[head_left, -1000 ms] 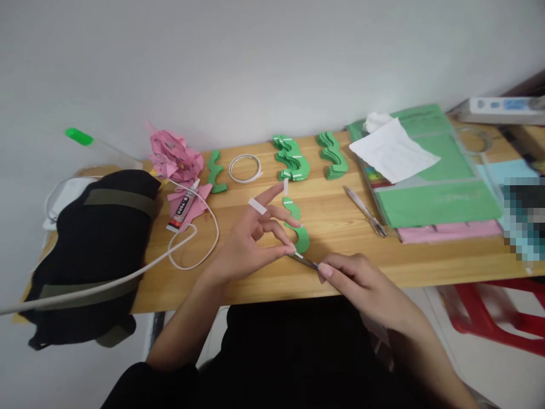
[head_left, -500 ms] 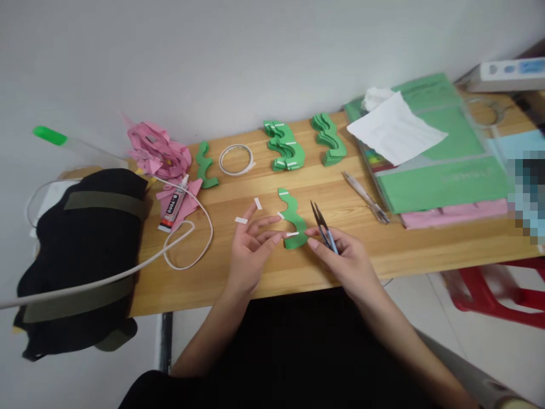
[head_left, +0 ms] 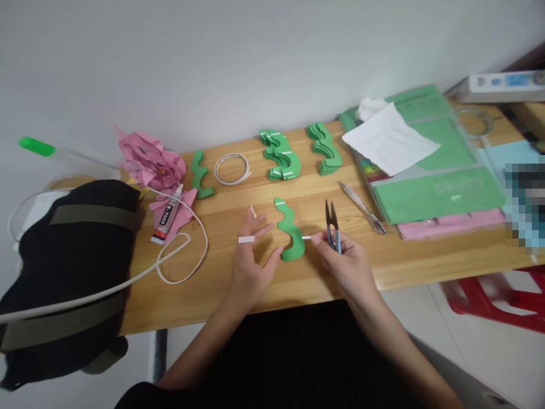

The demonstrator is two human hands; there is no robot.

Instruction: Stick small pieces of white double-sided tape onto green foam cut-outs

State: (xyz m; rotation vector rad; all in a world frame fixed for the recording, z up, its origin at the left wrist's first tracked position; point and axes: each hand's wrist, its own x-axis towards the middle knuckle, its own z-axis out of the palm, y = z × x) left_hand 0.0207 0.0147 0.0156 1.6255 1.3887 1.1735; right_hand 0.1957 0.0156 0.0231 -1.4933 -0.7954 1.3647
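Between the open left hand (head_left: 251,267) and right hand (head_left: 346,267), seemingly gripping snips (head_left: 332,226), lies the green cutout (head_left: 290,232).

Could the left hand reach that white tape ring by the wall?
Probably yes: the left hand is open, and only bare tabletop lies between it and the tape ring.
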